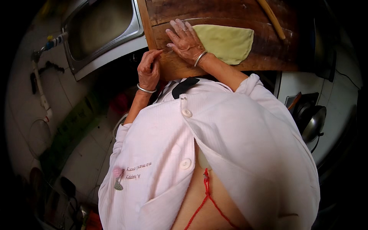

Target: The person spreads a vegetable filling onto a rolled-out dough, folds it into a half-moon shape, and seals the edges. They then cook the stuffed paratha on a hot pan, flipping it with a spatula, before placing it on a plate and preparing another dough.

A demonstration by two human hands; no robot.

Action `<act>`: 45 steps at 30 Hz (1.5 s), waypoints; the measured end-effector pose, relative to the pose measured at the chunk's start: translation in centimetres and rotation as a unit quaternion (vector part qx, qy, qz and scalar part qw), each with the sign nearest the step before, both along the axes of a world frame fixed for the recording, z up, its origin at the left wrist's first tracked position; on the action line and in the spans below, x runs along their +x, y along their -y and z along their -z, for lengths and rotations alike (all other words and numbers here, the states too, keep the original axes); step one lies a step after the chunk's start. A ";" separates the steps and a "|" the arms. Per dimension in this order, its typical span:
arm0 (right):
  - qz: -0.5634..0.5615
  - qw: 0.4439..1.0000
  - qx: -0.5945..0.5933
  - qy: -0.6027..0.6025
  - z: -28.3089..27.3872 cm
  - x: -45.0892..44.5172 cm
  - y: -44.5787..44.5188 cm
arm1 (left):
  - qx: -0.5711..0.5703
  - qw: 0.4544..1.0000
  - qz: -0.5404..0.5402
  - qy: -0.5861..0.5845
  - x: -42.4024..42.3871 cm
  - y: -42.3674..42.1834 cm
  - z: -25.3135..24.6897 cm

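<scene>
A flat sheet of pale yellow-green dough (225,43) lies on a dark wooden board (172,67). Its upper edge is fairly straight and its lower edge rounded. My right hand (185,40) rests palm down at the dough's left end, its fingers spread over the wood and whitened, seemingly with flour. Just off the board's left corner, my left hand (149,69) is loosely curled, fingertips near the wooden edge. A dark gap shows between its thumb and fingers, with nothing seen in it; whether the fingertips touch the edge is unclear. Each wrist wears a silver bangle.
A wooden rolling pin (271,20) lies on the board at upper right. Left of the board is a metal-rimmed sink (139,24), with a pipe (41,86) farther left. A metal pan (314,123) stands at lower right. Pale tiles (86,143) show at left.
</scene>
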State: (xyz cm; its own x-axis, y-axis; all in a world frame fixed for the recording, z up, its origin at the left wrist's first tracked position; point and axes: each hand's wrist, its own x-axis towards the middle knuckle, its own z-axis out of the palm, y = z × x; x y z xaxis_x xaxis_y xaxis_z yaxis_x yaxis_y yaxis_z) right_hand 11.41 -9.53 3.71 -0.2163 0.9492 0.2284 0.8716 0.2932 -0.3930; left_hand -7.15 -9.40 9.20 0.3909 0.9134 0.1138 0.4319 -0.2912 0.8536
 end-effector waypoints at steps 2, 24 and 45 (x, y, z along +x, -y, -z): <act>0.007 1.000 -0.007 -0.002 0.1 -0.1 -0.2 | 0.008 1.000 0.014 0.001 -0.6 -0.5 0.4; 0.153 0.988 -0.001 0.033 1.7 -1.0 -4.8 | -0.004 0.999 0.044 0.003 -2.1 -2.8 0.7; 0.153 0.984 0.015 0.085 1.8 -1.0 -5.0 | 0.000 0.995 0.092 0.036 -0.9 -3.1 -0.5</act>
State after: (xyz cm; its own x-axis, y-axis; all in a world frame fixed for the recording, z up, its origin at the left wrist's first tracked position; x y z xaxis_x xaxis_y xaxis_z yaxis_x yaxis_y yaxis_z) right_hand 10.38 -4.52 1.93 0.0421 0.9691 0.2432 0.9731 0.0154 -0.2297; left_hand -8.05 -6.34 9.69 0.5426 0.8268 0.1481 0.3089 -0.3603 0.8802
